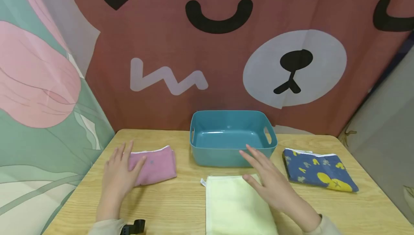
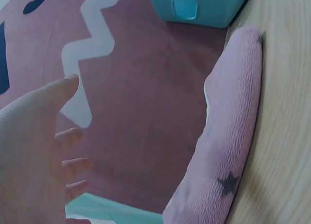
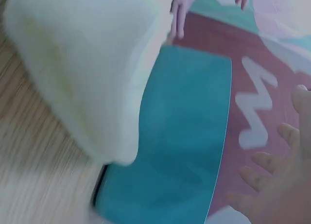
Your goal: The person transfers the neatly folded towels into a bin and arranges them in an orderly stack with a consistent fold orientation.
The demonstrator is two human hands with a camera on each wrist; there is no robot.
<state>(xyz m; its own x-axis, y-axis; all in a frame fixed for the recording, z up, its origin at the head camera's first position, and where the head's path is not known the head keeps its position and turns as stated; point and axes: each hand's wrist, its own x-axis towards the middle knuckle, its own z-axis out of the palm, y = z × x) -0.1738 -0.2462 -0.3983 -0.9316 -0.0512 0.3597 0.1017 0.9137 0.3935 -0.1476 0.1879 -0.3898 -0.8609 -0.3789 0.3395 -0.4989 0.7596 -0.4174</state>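
Left hand [image 1: 117, 177]: fingers spread, near pink cloth [image 1: 159, 166], lower left. Right hand [image 1: 267, 181]: fingers spread, near yellow cloth [image 1: 233, 206], bottom centre. Neither pinching. Handle cloth flat, layers aligned.

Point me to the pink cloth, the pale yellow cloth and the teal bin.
Pink cloth [image 1: 158, 166]: head view, on the middle of its upper face.
Pale yellow cloth [image 1: 237, 206]: head view, on its flat face, left of the right hand [image 1: 270, 181].
Teal bin [image 1: 223, 157]: head view, on its front wall.
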